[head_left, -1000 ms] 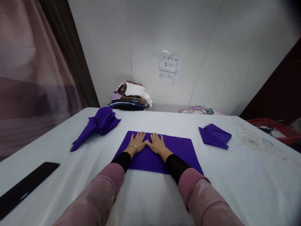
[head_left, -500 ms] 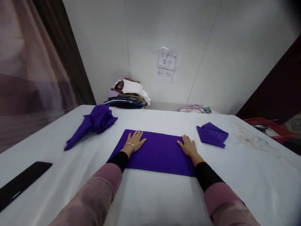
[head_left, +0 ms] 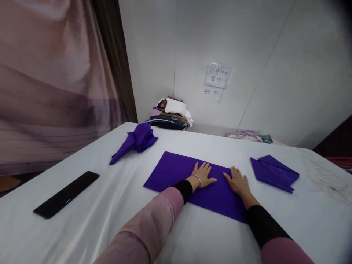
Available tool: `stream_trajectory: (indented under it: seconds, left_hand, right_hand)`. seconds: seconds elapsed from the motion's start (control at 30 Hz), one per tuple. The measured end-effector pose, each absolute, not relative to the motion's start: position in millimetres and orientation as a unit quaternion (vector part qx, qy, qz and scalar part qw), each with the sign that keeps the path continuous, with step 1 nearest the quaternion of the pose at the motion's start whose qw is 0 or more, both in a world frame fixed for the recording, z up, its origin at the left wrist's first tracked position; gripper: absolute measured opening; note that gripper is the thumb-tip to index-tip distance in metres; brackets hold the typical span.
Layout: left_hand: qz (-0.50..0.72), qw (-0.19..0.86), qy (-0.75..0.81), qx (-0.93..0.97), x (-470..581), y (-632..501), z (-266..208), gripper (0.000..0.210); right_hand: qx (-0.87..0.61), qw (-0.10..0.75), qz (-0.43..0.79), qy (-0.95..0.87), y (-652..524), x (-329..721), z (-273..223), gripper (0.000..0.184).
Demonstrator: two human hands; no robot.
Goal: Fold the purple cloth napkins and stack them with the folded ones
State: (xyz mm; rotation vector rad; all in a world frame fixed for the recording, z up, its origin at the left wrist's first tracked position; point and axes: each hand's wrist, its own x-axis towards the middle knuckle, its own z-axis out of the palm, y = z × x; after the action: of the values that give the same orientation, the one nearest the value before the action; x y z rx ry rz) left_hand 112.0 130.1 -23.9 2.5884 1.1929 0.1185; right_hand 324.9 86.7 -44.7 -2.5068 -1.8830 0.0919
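Observation:
A purple napkin point(head_left: 167, 170), folded into a flat rectangle, lies on the white-covered table in front of me. My left hand point(head_left: 202, 176), a bracelet at its wrist, rests palm down near the middle of the cloth with fingers spread. Toward the napkin's right end my right hand point(head_left: 238, 182) lies flat, fingers pointing away from me. Neither hand grasps the fabric. To the right sits another purple napkin point(head_left: 275, 173) folded into a pointed shape. At the far left lies a purple napkin point(head_left: 136, 141) shaped like a flower with a rolled stem.
A flat black object point(head_left: 67, 194), perhaps a phone, lies on the left of the table point(head_left: 90, 234). A stack of folded clothes point(head_left: 170, 113) and a low pile of cloth point(head_left: 249, 136) are by the wall. A curtain point(head_left: 55, 84) hangs at left; a handwritten sign point(head_left: 216, 76) is on the wall.
My left hand has slid right across the napkin, from its left end to near the middle. My right hand stays near the right end. The view has turned left.

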Motion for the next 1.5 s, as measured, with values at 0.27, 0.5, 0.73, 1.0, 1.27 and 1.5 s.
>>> stream_trajectory:
  seconds: [0.27,0.5,0.73,1.0,1.27,1.5]
  left_hand:
    - [0.024,0.121,0.501,0.856,27.4,178.5,-18.1,0.077]
    - [0.019,0.078,0.653,0.753,-77.1,214.4,-12.6,0.069]
    - [0.034,0.063,0.663,0.745,-68.7,179.5,-8.5,0.072]
    - [0.026,0.047,0.544,0.837,-83.3,96.0,-22.0,0.070]
    - [-0.004,0.034,0.558,0.829,-82.3,103.1,-24.7,0.065]
    - [-0.018,0.027,0.557,0.830,-81.8,102.1,-21.4,0.067]
  right_hand:
    - [-0.796,0.015,0.025,-0.605,86.5,327.4,-48.6,0.069]
    - [-0.796,0.024,0.033,-0.605,86.5,326.7,-46.2,0.070]
    - [-0.794,0.024,0.045,-0.606,86.4,323.8,-44.3,0.070]
    - [-0.806,0.014,0.085,-0.585,85.1,313.9,-17.2,0.072]
    - [-0.626,0.141,0.116,-0.759,60.1,141.3,-8.0,0.081]
    - [-0.633,0.142,0.102,-0.754,24.6,162.5,-19.0,0.080]
